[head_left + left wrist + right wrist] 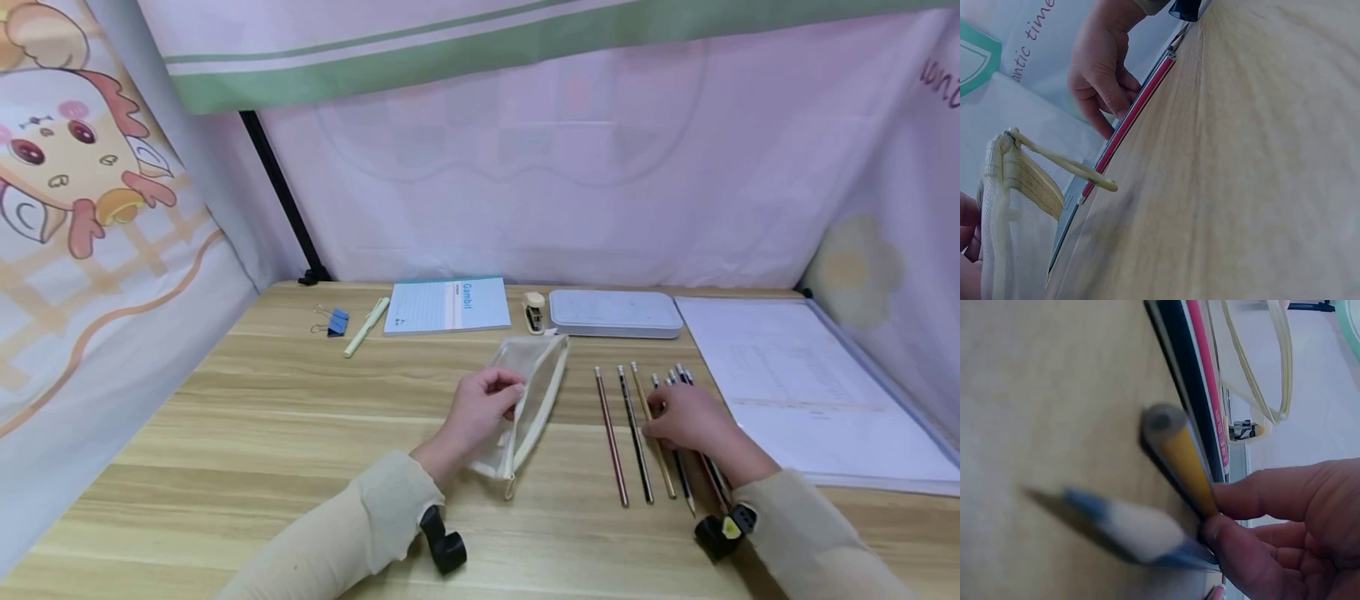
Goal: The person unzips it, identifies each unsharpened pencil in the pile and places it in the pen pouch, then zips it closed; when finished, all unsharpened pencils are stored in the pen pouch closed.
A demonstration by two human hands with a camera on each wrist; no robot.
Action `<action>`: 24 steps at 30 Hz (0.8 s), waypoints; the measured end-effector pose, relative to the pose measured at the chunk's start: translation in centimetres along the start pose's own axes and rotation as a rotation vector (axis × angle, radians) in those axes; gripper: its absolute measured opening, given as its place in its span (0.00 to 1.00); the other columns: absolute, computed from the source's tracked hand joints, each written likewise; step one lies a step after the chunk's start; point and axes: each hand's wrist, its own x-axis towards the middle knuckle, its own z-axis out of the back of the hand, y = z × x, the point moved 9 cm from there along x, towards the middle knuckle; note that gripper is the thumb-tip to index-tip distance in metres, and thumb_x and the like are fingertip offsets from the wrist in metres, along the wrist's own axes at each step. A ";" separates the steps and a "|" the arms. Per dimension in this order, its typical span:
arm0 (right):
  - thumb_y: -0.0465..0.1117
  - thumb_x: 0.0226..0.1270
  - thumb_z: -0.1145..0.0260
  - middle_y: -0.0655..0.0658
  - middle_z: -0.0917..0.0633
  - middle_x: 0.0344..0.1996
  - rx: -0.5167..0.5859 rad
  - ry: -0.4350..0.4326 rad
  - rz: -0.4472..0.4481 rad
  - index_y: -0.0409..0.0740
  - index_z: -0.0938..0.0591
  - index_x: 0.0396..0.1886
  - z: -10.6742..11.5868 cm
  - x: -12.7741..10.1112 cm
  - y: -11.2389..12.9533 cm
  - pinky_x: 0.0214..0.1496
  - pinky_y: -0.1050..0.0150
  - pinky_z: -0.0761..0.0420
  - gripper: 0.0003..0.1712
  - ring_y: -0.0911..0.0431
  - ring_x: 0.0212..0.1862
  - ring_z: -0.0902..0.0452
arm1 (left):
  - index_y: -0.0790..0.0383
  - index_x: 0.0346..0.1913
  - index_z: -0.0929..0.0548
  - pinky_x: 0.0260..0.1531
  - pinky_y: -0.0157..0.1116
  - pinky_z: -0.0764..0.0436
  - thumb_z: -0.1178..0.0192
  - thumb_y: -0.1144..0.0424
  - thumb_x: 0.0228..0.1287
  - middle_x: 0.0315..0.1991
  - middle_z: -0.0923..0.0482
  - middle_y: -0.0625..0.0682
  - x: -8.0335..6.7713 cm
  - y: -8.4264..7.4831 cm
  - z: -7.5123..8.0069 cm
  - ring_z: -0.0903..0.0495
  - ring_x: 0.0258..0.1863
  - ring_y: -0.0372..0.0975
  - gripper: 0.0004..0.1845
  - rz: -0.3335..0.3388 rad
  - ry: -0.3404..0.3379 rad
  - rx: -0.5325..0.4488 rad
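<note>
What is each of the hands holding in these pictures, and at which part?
The left hand grips the mesh pencil pouch by its open upper edge. The right hand pinches the yellow pencil around mid-shaft, among the pencils on the table.

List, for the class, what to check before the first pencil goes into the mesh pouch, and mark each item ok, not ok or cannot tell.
1. Left hand holds the mesh pouch steady: ok.
2. Pouch mouth open wide enough: cannot tell; the zip edge looks parted.
3. Right hand has a pencil pinched: ok, fingers pinch the yellow pencil.
4. Only one pencil gripped: cannot tell; a blue pencil lies against the fingers.
5. The other pencils lie apart in a row on the table: ok.
</note>
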 end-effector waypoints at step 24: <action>0.33 0.61 0.46 0.45 0.20 0.30 0.947 0.018 -0.036 0.24 0.38 0.59 -1.9 0.3 1.4 0.33 0.68 0.18 0.28 0.61 0.28 0.22 | 0.73 0.40 0.20 0.25 0.28 0.24 0.41 0.72 0.57 0.27 0.24 0.50 0.0 0.2 -0.1 0.28 0.22 0.34 0.08 0.017 -0.001 -0.018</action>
